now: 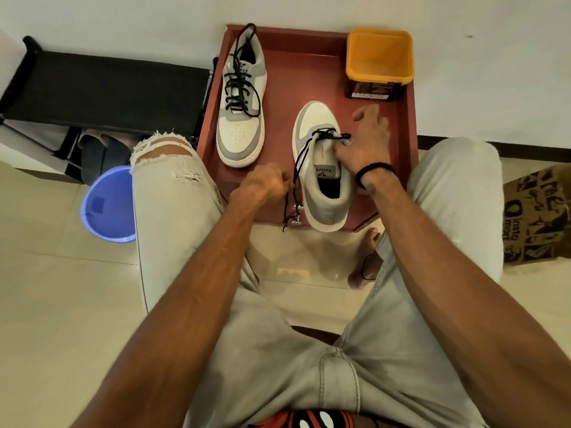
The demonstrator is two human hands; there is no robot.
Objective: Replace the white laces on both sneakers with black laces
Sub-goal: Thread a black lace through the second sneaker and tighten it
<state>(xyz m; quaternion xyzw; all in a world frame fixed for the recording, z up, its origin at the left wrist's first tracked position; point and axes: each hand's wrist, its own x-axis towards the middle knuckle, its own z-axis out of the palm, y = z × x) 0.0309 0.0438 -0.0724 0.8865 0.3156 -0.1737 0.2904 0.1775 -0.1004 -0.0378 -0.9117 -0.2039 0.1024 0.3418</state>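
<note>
near sneaker (324, 183) on red table (296, 81), partly threaded with black lace (298, 168); left hand (262, 183) pinches the lace, right hand (364, 143) grips the sneaker's tongue. far sneaker (239, 118) beside it, already laced black; yellow tub (379, 61) behind.

Red table (312, 84) — two sneakers (242, 118), yellow tub (379, 57)

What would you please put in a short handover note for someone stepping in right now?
Left hand pinches a black lace strand beside the near sneaker.
Right hand holds the lace at that sneaker's lowest eyelets.
Done: far sneaker on the red table is laced black, untied.
Left: lace the near sneaker upward; only the first rows are threaded.
</note>
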